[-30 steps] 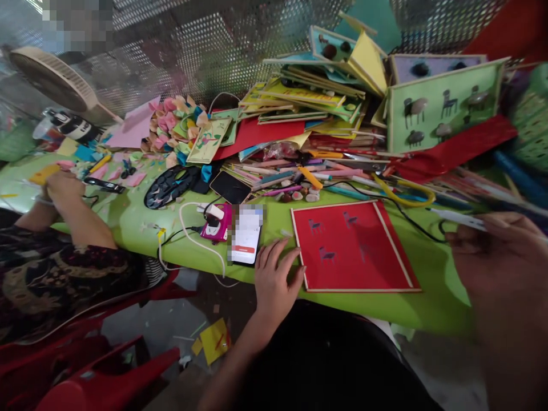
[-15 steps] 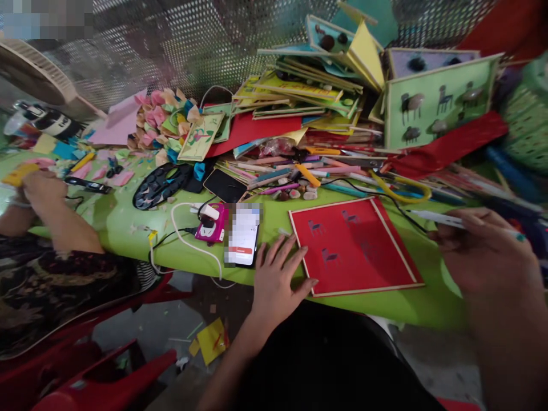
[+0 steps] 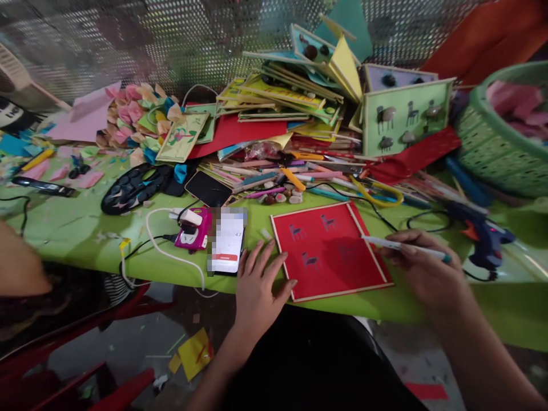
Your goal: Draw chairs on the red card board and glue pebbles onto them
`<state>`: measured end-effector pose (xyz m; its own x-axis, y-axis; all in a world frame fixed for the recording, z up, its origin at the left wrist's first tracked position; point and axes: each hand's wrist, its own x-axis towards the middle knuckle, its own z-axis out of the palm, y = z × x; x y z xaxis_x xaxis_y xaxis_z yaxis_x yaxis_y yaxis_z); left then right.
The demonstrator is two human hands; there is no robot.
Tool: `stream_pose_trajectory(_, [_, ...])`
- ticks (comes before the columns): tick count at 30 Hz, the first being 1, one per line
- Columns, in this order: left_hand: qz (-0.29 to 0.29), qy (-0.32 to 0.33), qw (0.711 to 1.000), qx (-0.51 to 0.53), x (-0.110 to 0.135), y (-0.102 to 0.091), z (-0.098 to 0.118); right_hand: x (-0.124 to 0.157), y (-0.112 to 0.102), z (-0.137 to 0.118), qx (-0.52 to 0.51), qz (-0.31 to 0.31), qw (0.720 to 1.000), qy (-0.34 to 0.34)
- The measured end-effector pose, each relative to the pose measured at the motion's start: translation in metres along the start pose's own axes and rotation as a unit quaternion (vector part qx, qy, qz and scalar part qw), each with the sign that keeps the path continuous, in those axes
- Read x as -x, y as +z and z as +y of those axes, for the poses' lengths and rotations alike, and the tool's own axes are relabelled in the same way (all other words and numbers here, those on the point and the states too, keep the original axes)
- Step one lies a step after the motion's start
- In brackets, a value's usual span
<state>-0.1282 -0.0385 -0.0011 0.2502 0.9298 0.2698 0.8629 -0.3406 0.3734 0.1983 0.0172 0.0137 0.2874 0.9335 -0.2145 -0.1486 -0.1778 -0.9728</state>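
Observation:
A red card (image 3: 329,268) with pale stick edging lies on the green table, bearing several small dark chair drawings. My left hand (image 3: 262,285) rests at its left edge, fingers spread, thumb and fingertips at the border. In my right hand (image 3: 432,274) is a white marker pen (image 3: 406,246), its tip pointing left near the card's right border; whether it touches cannot be made out. Just left of my left hand lies a lit phone (image 3: 226,242). A small white pen cap (image 3: 266,234) sits by the card's left edge.
A glue gun (image 3: 482,234) lies at right, below a green basket (image 3: 509,142). Pens, sticks and pebbles (image 3: 280,198) line the back, before stacked framed cards (image 3: 291,94). A pink power strip (image 3: 193,229) with cables stands left. A co-worker's arm (image 3: 19,260) shows at far left.
My right hand has brought the marker pen left, to the card's right border. The view has swung right, showing the basket and glue gun more fully. My left hand stays by the card.

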Motion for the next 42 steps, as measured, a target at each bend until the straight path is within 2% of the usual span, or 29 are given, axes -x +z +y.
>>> stream_pose_trajectory(3, [0.032, 0.007, 0.999, -0.006, 0.000, 0.005, 0.000, 0.011, -0.003, 0.006, 0.037, -0.009, 0.999, 0.007])
stream_pose_trajectory(7, [0.067, 0.005, 0.998, -0.015, -0.001, 0.011, 0.003, 0.017, -0.011, 0.017, 0.105, -0.024, 0.993, -0.040])
stream_pose_trajectory(11, [0.083, 0.004, 0.996, -0.018, -0.002, 0.014, 0.004, 0.019, -0.015, 0.021, 0.156, -0.017, 0.984, -0.078])
stream_pose_trajectory(17, [0.091, 0.011, 0.995, -0.031, -0.003, 0.014, 0.004, 0.022, -0.015, 0.019, 0.224, -0.021, 0.971, -0.081])
stream_pose_trajectory(42, [0.091, 0.007, 0.995, -0.028, -0.003, 0.014, 0.003, 0.025, -0.013, 0.017, 0.245, -0.032, 0.967, -0.063])
